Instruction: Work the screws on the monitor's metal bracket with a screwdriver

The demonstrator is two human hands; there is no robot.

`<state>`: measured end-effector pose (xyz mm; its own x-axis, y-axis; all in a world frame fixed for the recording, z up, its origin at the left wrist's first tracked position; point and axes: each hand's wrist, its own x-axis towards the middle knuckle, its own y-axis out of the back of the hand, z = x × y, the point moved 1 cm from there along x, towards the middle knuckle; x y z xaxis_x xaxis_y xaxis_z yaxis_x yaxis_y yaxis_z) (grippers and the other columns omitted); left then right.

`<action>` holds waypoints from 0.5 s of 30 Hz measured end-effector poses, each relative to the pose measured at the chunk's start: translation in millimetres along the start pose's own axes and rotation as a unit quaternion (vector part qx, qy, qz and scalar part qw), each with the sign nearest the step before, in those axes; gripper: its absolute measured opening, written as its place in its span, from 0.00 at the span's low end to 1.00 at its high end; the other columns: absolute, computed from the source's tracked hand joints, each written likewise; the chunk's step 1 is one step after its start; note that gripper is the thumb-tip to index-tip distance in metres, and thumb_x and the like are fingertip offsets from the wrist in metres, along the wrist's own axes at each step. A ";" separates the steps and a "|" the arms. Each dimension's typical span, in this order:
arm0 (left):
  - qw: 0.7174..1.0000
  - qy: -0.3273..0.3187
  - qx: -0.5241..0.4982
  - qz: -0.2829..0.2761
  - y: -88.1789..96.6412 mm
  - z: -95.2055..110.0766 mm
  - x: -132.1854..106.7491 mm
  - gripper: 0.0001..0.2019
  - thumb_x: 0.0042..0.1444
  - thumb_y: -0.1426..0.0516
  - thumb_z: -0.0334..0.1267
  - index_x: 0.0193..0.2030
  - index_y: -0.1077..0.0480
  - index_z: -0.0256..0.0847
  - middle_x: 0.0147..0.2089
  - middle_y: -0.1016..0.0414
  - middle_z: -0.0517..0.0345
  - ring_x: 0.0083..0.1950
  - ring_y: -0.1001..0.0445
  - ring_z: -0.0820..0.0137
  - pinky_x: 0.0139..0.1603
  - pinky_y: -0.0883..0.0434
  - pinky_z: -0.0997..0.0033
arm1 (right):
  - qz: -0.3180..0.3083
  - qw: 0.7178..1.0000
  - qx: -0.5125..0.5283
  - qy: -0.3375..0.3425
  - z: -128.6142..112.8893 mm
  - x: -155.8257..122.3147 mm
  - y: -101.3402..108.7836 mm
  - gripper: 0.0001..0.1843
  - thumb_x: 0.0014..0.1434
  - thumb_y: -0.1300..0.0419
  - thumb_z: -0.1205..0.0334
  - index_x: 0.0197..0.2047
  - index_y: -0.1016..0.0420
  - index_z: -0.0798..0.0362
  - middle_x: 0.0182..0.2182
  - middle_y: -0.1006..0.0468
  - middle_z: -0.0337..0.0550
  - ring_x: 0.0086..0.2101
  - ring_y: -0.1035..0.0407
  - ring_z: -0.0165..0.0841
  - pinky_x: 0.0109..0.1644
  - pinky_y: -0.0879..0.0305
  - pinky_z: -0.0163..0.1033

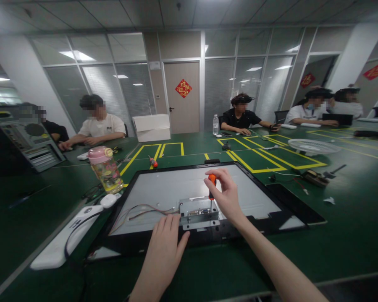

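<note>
A flat monitor panel lies face down on the green table, its black frame around a grey metal back. A small metal bracket with a connector sits near its front edge, and thin wires run left from it. My right hand is closed around an orange-handled screwdriver held upright, its tip down on the bracket. My left hand lies flat with fingers spread on the panel's front edge, just left of the bracket.
A pink-lidded bottle stands left of the panel, above a white cover and black cable. A red screwdriver, a white fan grille and small parts lie farther back. Several people sit around the table.
</note>
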<state>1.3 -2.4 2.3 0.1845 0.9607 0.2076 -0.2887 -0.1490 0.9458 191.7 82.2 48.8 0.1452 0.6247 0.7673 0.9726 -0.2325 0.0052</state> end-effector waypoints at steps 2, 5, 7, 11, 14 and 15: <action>1.000 -0.003 0.001 0.005 -0.5 -0.8 -0.2 0.17 0.67 0.48 0.39 0.59 0.32 0.38 0.57 0.27 0.45 0.58 0.28 0.55 0.59 0.31 0.50 | 0.003 1.000 -0.002 -0.002 -0.4 -0.4 0.3 0.05 0.62 0.39 0.61 0.40 0.23 0.47 0.36 0.29 0.42 0.38 0.32 0.36 0.45 0.35 0.44; 1.000 -0.008 0.002 0.013 -1.3 -1.8 0.1 0.17 0.67 0.48 0.39 0.59 0.32 0.38 0.57 0.26 0.45 0.58 0.28 0.56 0.59 0.31 0.51 | -0.002 1.000 0.012 -0.027 -1.9 -1.2 1.2 0.09 0.66 0.44 0.58 0.43 0.23 0.47 0.34 0.29 0.41 0.36 0.32 0.36 0.41 0.35 0.42; 1.000 -0.007 0.001 0.015 -1.6 -2.1 0.5 0.17 0.67 0.48 0.39 0.59 0.32 0.38 0.57 0.26 0.45 0.58 0.28 0.56 0.59 0.31 0.50 | -0.014 0.998 0.040 -0.053 -2.3 -1.6 1.5 0.11 0.68 0.47 0.58 0.45 0.23 0.47 0.33 0.28 0.41 0.35 0.32 0.35 0.38 0.35 0.41; 1.000 -0.008 0.000 0.017 -2.5 -2.4 1.2 0.17 0.66 0.47 0.40 0.59 0.31 0.37 0.56 0.26 0.45 0.58 0.27 0.55 0.58 0.30 0.50 | -0.032 0.995 0.073 -0.062 -1.5 -1.6 1.9 0.13 0.68 0.49 0.59 0.45 0.23 0.47 0.34 0.25 0.41 0.36 0.29 0.36 0.40 0.34 0.42; 1.000 -0.015 0.005 0.023 -4.3 -4.0 1.1 0.17 0.66 0.47 0.40 0.58 0.31 0.37 0.55 0.26 0.45 0.57 0.27 0.55 0.58 0.30 0.49 | -0.031 0.997 0.058 -0.043 -1.5 -0.5 2.1 0.12 0.66 0.48 0.62 0.43 0.22 0.47 0.36 0.24 0.41 0.38 0.29 0.37 0.43 0.35 0.43; 1.000 -0.017 0.006 0.025 -5.1 -4.6 1.1 0.17 0.66 0.47 0.40 0.58 0.31 0.36 0.55 0.26 0.44 0.56 0.27 0.55 0.58 0.30 0.49 | -0.029 0.998 0.052 -0.037 -1.7 -0.1 2.0 0.12 0.65 0.47 0.62 0.43 0.22 0.47 0.37 0.24 0.42 0.39 0.29 0.37 0.44 0.35 0.44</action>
<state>-1.4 0.4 -3.5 0.2026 0.9431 0.2634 -0.2868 -0.2001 0.9369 193.3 80.4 49.8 0.0979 0.6891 0.7180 0.9927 -0.1190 -0.0211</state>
